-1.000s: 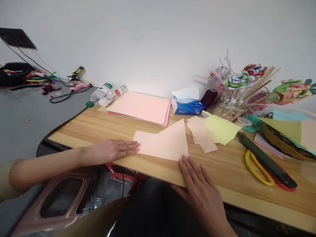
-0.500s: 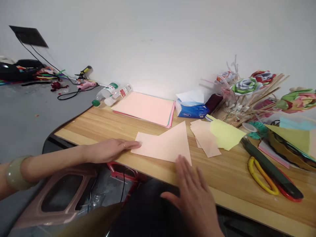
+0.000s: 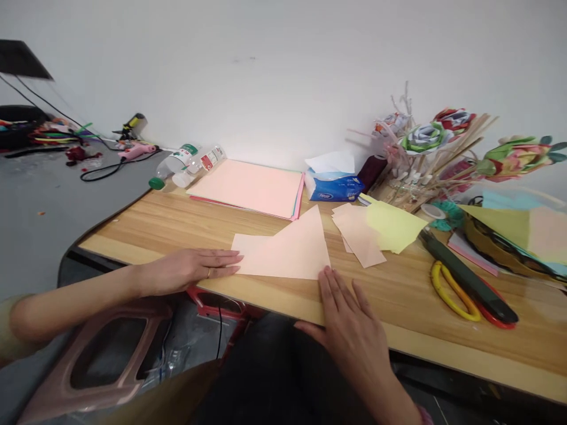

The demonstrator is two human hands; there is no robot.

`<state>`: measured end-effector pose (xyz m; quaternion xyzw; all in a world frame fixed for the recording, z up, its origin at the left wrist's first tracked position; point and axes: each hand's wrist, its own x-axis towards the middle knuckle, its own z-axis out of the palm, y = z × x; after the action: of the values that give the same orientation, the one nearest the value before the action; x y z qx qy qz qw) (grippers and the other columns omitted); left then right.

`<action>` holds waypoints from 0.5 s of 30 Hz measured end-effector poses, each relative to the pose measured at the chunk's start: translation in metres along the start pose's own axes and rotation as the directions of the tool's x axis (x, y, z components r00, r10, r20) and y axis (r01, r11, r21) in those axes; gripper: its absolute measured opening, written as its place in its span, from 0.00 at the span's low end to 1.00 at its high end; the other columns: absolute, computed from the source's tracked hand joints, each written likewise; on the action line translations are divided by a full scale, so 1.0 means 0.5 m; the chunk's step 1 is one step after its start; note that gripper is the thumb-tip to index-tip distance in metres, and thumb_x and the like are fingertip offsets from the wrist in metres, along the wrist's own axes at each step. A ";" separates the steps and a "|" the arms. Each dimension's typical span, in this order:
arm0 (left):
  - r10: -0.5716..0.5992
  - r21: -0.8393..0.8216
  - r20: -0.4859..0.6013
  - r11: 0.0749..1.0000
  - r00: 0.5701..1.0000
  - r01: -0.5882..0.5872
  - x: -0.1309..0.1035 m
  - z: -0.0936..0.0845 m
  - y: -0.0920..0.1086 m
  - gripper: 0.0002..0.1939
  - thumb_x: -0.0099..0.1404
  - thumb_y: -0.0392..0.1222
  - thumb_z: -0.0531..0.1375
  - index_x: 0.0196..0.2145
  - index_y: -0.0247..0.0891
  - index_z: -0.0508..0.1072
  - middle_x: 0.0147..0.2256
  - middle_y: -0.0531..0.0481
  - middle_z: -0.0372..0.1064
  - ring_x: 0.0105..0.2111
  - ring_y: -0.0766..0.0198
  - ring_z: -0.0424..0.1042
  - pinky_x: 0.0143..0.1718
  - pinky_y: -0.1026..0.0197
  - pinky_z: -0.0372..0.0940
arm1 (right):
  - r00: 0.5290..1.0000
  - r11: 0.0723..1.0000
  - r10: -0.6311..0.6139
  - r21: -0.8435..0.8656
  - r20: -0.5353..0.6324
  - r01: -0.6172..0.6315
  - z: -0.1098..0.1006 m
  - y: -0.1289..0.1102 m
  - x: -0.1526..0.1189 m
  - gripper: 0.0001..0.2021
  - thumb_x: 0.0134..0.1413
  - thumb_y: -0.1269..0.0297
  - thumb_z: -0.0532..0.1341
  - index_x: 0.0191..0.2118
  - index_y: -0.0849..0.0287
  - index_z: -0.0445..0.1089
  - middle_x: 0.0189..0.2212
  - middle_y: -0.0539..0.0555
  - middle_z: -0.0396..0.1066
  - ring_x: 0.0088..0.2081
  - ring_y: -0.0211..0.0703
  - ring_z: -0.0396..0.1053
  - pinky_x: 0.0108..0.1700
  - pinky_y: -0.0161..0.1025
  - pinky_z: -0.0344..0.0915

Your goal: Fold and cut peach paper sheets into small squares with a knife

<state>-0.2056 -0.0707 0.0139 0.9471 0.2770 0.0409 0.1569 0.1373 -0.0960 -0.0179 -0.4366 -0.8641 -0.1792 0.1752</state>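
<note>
A peach sheet of paper [image 3: 287,251], folded over so that one corner rises to a point at the back, lies flat on the wooden table [image 3: 172,221] close to its front edge. My left hand [image 3: 192,268] rests at the sheet's left end, fingers stretched out with the tips on the paper. At the sheet's lower right corner lies my right hand [image 3: 349,319], palm down, fingers extended and thumb spread near the table edge. To the right are smaller peach paper pieces [image 3: 361,236] and yellow paper pieces [image 3: 396,224], partly overlapping.
Behind the sheet lies a paper stack [image 3: 250,186], with plastic bottles [image 3: 175,165] to its left and a blue tissue pack [image 3: 334,184] to its right. Scissors with yellow handles [image 3: 452,295], a dark green cutter [image 3: 473,283] and paper flowers [image 3: 427,139] occupy the right side.
My left hand has turned flatter, its fingers now laid together on the paper's left end. My right hand stays at the lower right corner. The whole view has shifted slightly.
</note>
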 end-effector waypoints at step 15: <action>-0.090 0.130 -0.128 0.986 0.988 0.106 -0.026 0.027 0.033 0.32 0.66 0.35 0.51 0.64 0.50 0.46 0.64 0.50 0.45 0.61 0.52 0.51 0.59 0.46 0.53 | 0.997 0.997 0.070 -0.033 0.042 -0.069 -0.005 0.033 -0.044 0.42 0.53 0.36 0.46 0.59 0.71 0.57 0.59 0.65 0.57 0.60 0.55 0.55 0.60 0.55 0.45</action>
<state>-0.2061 -0.0946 0.0067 0.9365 0.3346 0.0715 0.0765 0.1633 -0.1033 -0.0231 -0.4730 -0.8490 -0.1769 0.1556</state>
